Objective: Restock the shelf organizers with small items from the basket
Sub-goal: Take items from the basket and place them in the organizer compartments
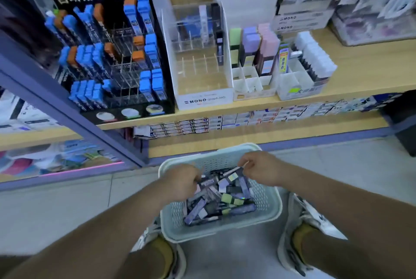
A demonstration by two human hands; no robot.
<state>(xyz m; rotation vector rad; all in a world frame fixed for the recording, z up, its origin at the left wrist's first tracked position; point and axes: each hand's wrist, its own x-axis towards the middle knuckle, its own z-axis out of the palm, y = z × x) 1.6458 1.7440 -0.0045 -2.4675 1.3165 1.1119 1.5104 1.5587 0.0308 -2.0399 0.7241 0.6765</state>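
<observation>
Both hands are down in the basket [173,213], which sits on the floor between the person's shoes [299,209], and we're at the picking stage of this restock. The right hand [262,169], at the basket's far right corner, has thumb and fingers pinched on the end of a slim lead case [233,173], held at a slant just above the pile. The left hand [182,183] dips in over the basket's left wall, fingers curled down into the heap of lead cases [221,200]. Whether it has closed on one I cannot tell, because the fingertips are buried and blurred. The stock is a jumble of dark, lilac and pale green cases covering the basket floor, so there is plenty to go. Up beyond the basket, on the wooden shelf [360,85], waits the clear MONO organizer [203,98], straight above the basket and mostly bare in its front slots. Up and a little right of the basket is a white divided organizer [249,86], pastel cases at the back and open cells in front. Up and left of the basket stands the black display rack [108,58], with blue- and orange-capped cases and several gaps. Next, by my reading: lift the pinched case clear of the basket, match it to a row, and drop it upright into an open slot. The dividers are narrow, so it needs a clean, square entry.
</observation>
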